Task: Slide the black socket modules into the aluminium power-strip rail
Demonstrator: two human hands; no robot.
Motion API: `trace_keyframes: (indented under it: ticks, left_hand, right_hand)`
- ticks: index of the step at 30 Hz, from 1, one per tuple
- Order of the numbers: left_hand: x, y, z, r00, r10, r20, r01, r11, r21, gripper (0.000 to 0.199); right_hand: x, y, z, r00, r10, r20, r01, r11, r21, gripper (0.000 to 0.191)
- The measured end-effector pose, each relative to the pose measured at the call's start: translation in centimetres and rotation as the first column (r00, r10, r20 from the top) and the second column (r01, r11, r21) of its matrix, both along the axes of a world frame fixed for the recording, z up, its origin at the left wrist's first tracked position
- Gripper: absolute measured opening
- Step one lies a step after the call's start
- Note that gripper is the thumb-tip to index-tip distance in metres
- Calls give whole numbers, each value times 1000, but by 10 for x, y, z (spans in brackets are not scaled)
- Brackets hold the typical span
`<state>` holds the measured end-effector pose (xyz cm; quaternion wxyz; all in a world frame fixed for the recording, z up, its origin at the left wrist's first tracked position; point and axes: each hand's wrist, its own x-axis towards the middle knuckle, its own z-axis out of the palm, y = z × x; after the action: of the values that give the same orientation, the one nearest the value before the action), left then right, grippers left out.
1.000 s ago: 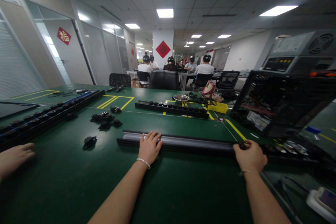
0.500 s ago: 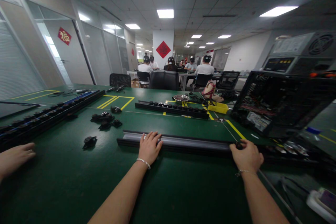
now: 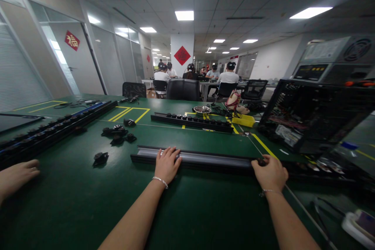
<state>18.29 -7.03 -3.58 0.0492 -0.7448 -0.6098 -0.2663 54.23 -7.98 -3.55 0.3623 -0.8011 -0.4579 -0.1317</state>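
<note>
A long black channel rail (image 3: 211, 160) with a pale grey groove lies across the green table in front of me. My left hand (image 3: 167, 164) rests palm down over its left part, fingers stretched across the groove. At the rail's right end my right hand (image 3: 271, 174) is closed, thumb and fingers pinching a small dark part (image 3: 261, 161), whose kind I cannot make out. Left of the rail sits a loose black part (image 3: 100, 158). Beyond it is a cluster of several similar black pieces (image 3: 117, 134).
Another person's hand (image 3: 20, 177) lies at the left edge, beside a long rail filled with black parts (image 3: 58, 127). A shorter filled rail (image 3: 191, 122), a metal bowl (image 3: 202, 109) and a yellow tray (image 3: 243, 120) lie ahead. An open computer case (image 3: 310, 121) stands right.
My right hand has slid a little to the left along the rail with the small dark part. My left hand and the rail have stayed in place.
</note>
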Motion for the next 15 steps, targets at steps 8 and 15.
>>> trace_keyframes:
  ticks: [8, 15]
  left_hand:
    - [1, 0, 0, 1000, 7, -3, -7, 1000, 4, 37]
    - [4, -3, -3, 1000, 22, -13, -21, 997, 80, 36]
  right_hand:
    - [-3, 2, -1, 1000, 21, 18, -21, 999, 40, 33]
    - [-11, 0, 4, 999, 45, 27, -45, 999, -1, 32]
